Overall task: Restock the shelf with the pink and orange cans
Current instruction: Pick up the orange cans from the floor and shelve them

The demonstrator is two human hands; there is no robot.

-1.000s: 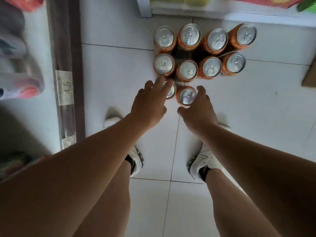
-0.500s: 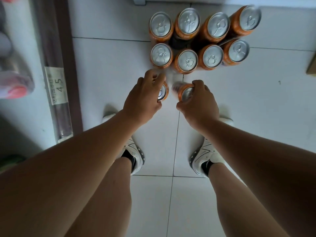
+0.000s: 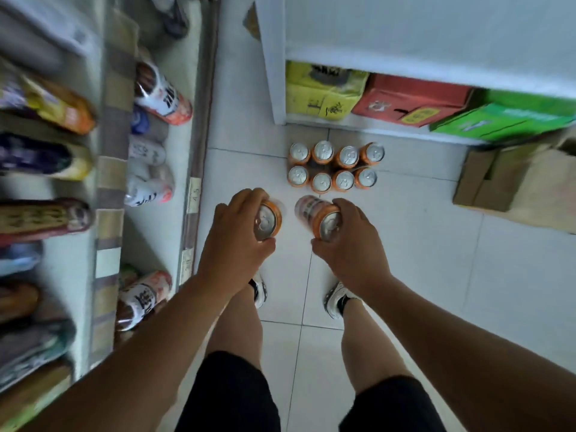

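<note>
My left hand (image 3: 235,241) grips a pink and orange can (image 3: 268,220), lifted off the floor with its silver top facing me. In my right hand (image 3: 350,247) is a second can of the same kind (image 3: 321,215), tilted so its pink side shows. Several more such cans (image 3: 332,167) stand in two rows on the white tiled floor just beyond my hands. The shelf (image 3: 162,169) at my left holds similar pink, white and orange cans (image 3: 162,95) lying with their ends toward the aisle.
A white shelving unit (image 3: 277,73) ahead holds yellow, red and green cartons at floor level. An open cardboard box (image 3: 511,179) sits on the floor at the right. The left shelf's upper tiers carry assorted packets. My feet in white shoes stand below my hands.
Both hands closed round the two nearest cans and lifted them off the floor. My head rose and pulled back, bringing the left shelf and the far shelving unit into view.
</note>
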